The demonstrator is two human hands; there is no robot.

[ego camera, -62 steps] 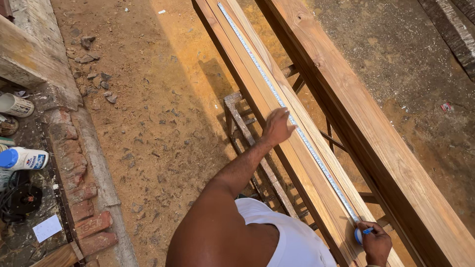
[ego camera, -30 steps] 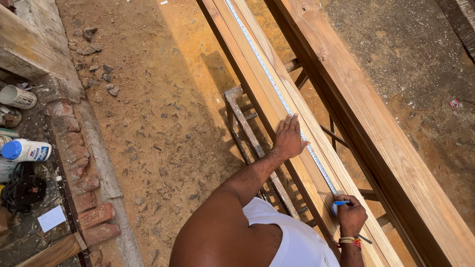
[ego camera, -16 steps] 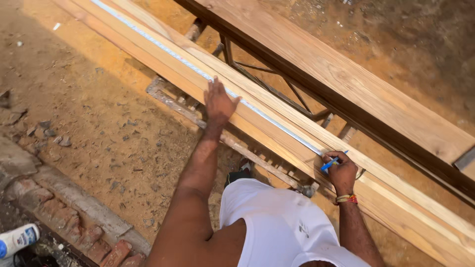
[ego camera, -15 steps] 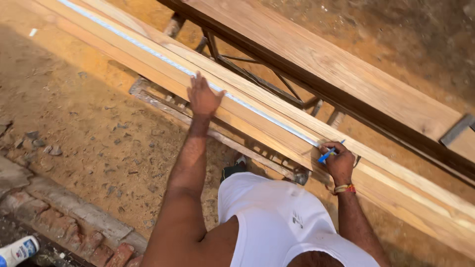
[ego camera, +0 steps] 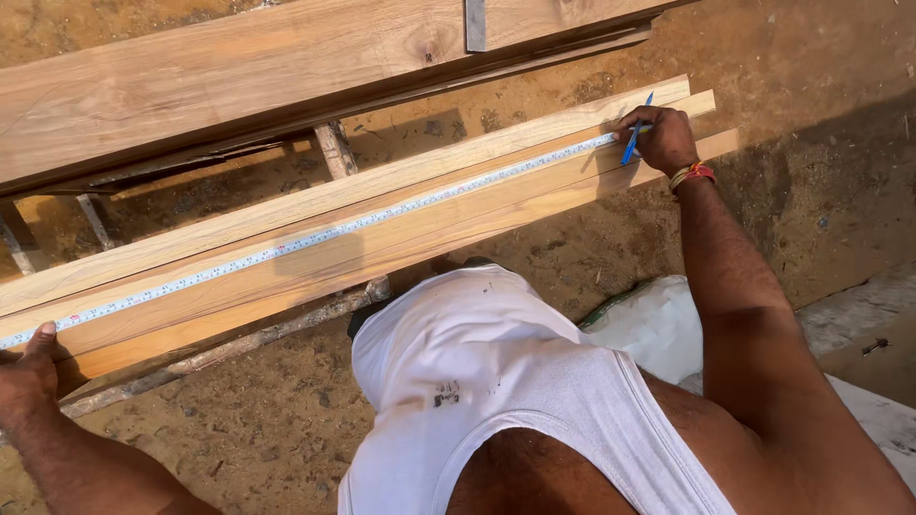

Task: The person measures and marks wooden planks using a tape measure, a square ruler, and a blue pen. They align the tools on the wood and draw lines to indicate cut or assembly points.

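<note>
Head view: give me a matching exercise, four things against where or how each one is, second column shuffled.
Things:
1. left hand
2. right hand
3. tape measure
4. wide plank

Places or states:
A. lies stretched along the stacked boards
B. rests on the frame beyond the boards, at the top of the view
C. presses down the tape's end at the frame's left edge
D. holds a blue pen to the tape near the boards' right end

Pairs: 1-C, 2-D, 3-A, 4-B
</note>
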